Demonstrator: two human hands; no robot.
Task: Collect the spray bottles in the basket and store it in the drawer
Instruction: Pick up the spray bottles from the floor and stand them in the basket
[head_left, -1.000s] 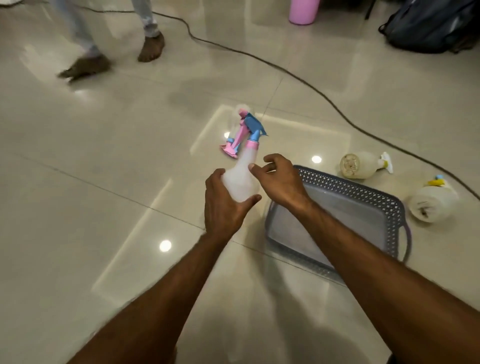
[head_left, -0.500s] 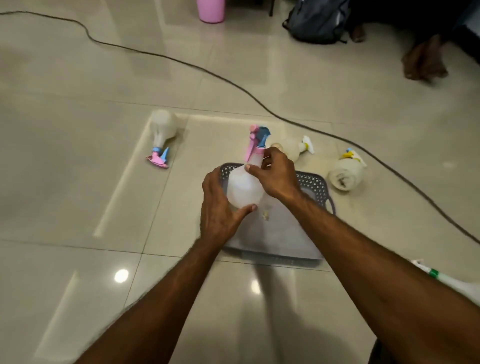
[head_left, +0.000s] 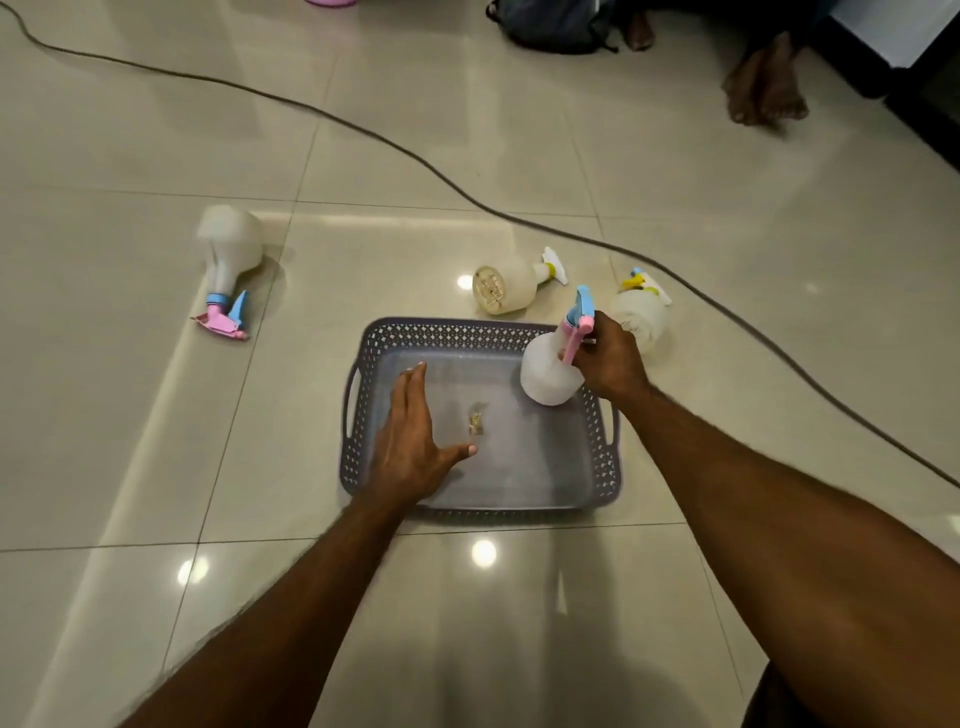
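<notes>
The tiled floor (head_left: 156, 467) carries the grey basket (head_left: 605, 467) at centre, its inside bare but for a small scrap. Over its far right corner the right hand (head_left: 605, 358) grips the neck of a white spray bottle (head_left: 545, 376), held upright, base just inside the rim. The left hand (head_left: 410, 441) hovers flat, fingers straight, holding nothing, above the basket's left half. Three bottles lie on their sides: a pink-nozzled bottle (head_left: 228, 254) well left, likely the left hand's to fetch; a cream bottle (head_left: 506, 283) and a yellow-capped bottle (head_left: 641, 312) just beyond the far rim, nearer the right hand.
</notes>
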